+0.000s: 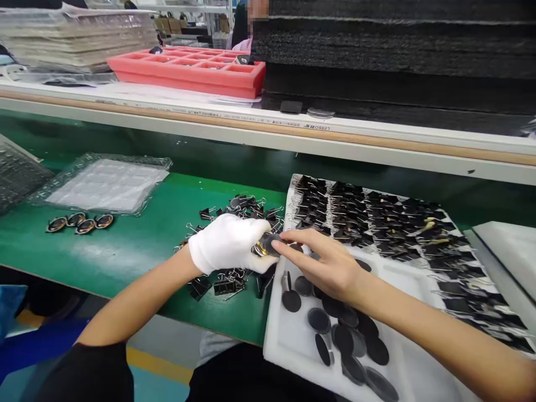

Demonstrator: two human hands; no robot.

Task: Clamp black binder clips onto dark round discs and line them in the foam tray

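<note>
From my remote view, the green surface [104, 257] is running across the workspace, and the shelf [167, 116] is spanning above its far side. On the shelf, the black stack [397, 56] is sitting to the right, while the red tray [188, 81] is resting left of it, near the clear stack [79, 42]. Down on the surface, the white tray [278, 329] is lying to the right, with loose black discs [343, 338] scattering over its near part and clips in rows [389, 223] filling the area beyond. The clear tray [106, 184] is lying at the far left, with paper showing white in it.

My left hand [262, 237], in a white glove, is closing its thumb and fingers around the gold-edged piece [260, 248]. My right hand [278, 243] is bare and is reaching over the white tray, its extended fingertips touching the dark disc at the piece; I am not able to tell whether it is pinching. Loose clips [226, 286] are crowding the surface around and below my left hand. Four round pieces [85, 226] are lying together just in front of the clear tray. Smallest, the dark disc [273, 245] is sitting between my hands, against the gold-edged piece, near the white tray's left edge
</note>
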